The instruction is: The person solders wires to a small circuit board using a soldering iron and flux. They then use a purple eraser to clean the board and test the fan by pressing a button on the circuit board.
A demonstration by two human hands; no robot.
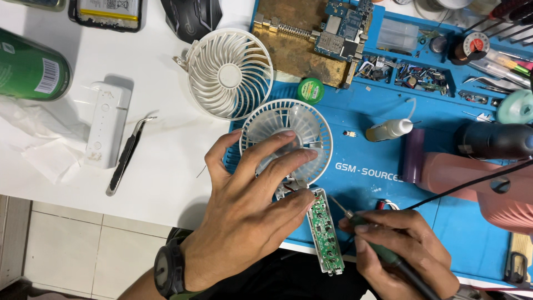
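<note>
Left hand [252, 211], fingers clamped on the small white plastic fan [288, 139], should steady its green circuit board [325, 230] while the right hand [400, 244], fingers closed around the dark soldering iron [383, 253], touches lightly.

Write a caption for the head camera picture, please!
Left hand steadies a fan while right hand holds a soldering iron.

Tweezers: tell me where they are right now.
In the head view, the tweezers lie on the white table, left of the left hand, just right of the white handle casing.
</note>
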